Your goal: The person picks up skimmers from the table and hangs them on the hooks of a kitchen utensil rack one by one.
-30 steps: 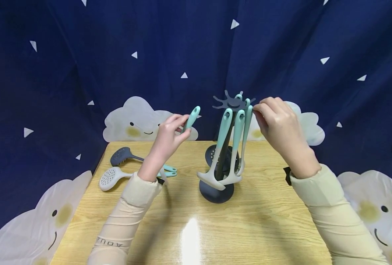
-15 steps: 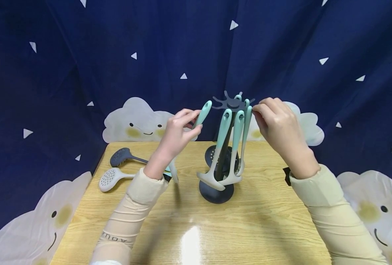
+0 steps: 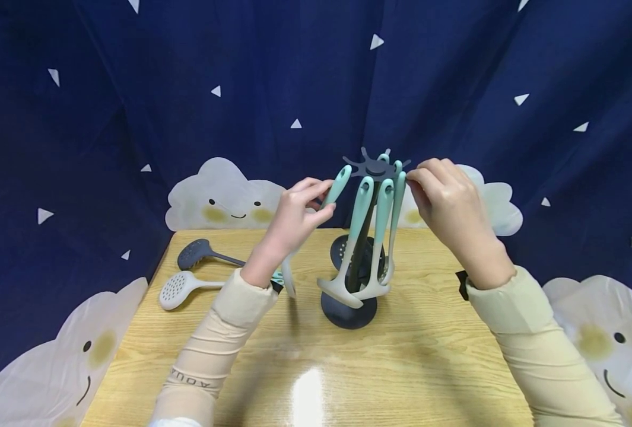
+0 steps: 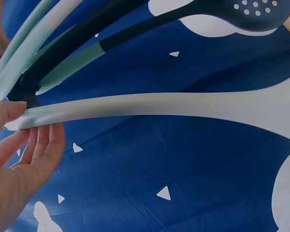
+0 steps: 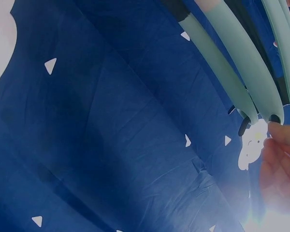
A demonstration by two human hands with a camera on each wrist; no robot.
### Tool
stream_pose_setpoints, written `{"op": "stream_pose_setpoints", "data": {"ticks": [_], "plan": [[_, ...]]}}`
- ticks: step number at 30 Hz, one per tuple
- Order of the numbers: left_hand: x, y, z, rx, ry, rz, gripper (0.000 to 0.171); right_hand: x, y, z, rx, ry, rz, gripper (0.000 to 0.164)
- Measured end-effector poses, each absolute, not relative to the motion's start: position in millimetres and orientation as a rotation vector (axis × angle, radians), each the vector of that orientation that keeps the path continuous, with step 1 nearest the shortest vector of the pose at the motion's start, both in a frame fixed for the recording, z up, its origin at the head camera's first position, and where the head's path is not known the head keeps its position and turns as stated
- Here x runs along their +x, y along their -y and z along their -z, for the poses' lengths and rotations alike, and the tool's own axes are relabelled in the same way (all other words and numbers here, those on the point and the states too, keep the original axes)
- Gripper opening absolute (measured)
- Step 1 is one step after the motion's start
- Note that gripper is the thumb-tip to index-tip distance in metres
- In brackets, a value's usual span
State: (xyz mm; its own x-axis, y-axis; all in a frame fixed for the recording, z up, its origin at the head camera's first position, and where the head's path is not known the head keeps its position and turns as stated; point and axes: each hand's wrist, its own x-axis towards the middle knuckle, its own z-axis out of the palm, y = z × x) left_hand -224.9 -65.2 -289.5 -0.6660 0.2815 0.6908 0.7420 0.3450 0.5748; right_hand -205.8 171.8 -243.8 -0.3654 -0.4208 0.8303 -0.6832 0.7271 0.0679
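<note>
My left hand [image 3: 297, 216] pinches the mint handle of a pale kitchen utensil [image 4: 150, 104] between thumb and fingers. Its stem widens toward the head, seen nearly edge-on in the head view; the exact kind is unclear. The handle's holed end is close to the left hooks of a dark utensil stand [image 3: 374, 169]. My right hand [image 3: 449, 198] pinches a hook tip on the stand's right side, beside a hanging mint handle [image 5: 249, 67]. Two pale ladle-like utensils [image 3: 342, 290] hang in front, and a dark slotted utensil [image 4: 253, 12] hangs among others behind.
On the wooden table [image 3: 422, 356], a dark slotted utensil [image 3: 193, 254] and a pale skimmer [image 3: 175, 289] lie at the left, handles partly behind my left arm. The stand's round dark base [image 3: 349, 313] rests mid-table. A blue curtain [image 3: 273, 71] hangs behind.
My left hand has moved right with the pale utensil, bringing its handle end from well left of the stand close to the hooks. The right hand stays in place.
</note>
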Motion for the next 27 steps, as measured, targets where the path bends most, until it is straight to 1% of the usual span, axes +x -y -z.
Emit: {"op": "stream_pose_setpoints", "data": {"ticks": [27], "plan": [[-229.2,48.8,305.4,-0.884,2.037,1.431,0.032,-206.1,-172.0,243.1,0.859,2.013,-0.341,0.008]]}}
